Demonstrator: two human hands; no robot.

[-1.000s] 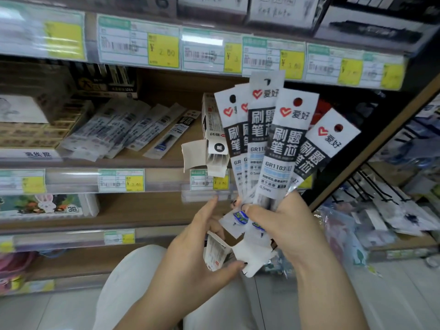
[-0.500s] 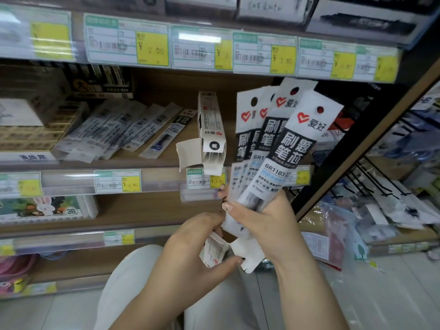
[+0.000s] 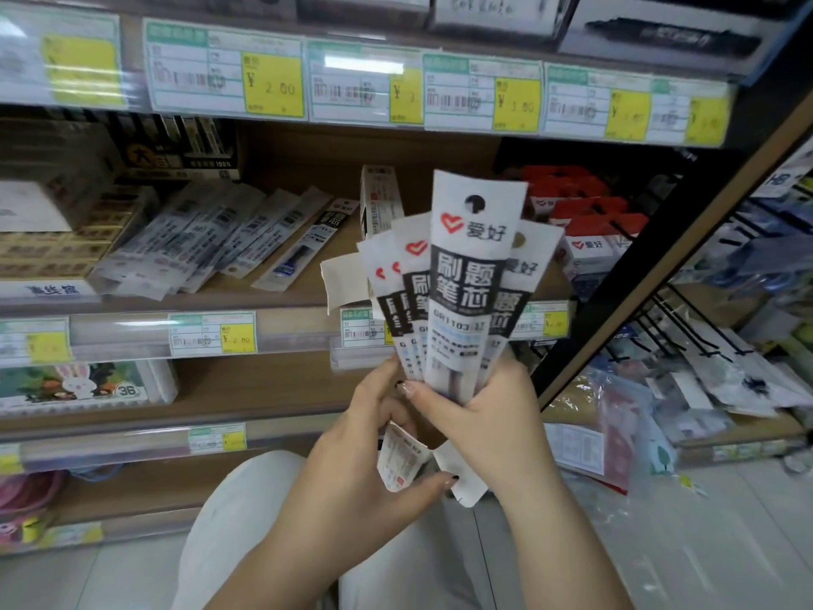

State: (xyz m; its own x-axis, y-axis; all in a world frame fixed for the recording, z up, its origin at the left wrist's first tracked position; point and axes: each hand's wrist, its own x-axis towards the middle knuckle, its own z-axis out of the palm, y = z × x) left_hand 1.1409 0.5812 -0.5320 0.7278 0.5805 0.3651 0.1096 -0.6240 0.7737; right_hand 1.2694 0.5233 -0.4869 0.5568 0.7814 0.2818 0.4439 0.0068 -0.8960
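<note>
While your right hand (image 3: 488, 433) curls round the glossy white-and-black plastic refill packets (image 3: 466, 279), they fan upright before the wooden shelf (image 3: 264, 385). Your left hand (image 3: 352, 473) pinches, seemingly, a small white carton (image 3: 398, 462).

Two hands (image 3: 484, 433), at least four refill packets (image 3: 466, 279), one small box (image 3: 400, 464)

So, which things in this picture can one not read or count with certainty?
Head view: how many refill packets the right hand grips; the front one covers the rest.
Head view: print on the small carton in the left hand; too small, partly covered by both hands.
Head view: prices on the right-most upper shelf labels; blurred.
</note>
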